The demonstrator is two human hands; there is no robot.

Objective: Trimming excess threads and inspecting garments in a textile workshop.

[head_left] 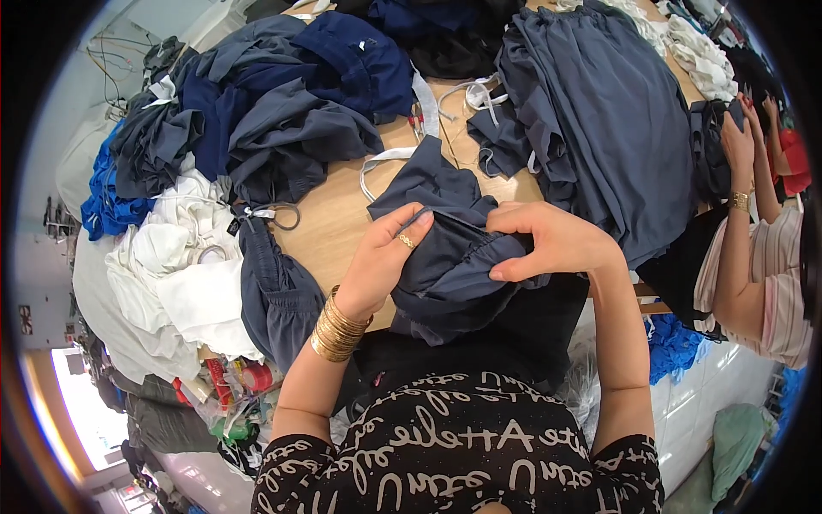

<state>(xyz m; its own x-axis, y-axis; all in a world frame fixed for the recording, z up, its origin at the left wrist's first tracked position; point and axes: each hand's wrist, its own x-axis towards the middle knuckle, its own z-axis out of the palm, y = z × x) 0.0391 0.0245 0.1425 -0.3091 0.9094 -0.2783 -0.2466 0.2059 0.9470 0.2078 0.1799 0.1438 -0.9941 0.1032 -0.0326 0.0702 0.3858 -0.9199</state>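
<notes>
Both hands are closed on a dark navy garment bunched over the near edge of the wooden table. The left hand curls its fingers round the gathered waistband; the right hand pinches the same band between thumb and fingertips. The cloth looks light, limp and a little slippery, so the thicker band under the fingers seems the surest hold. More garments lie piled beyond the knuckles.
</notes>
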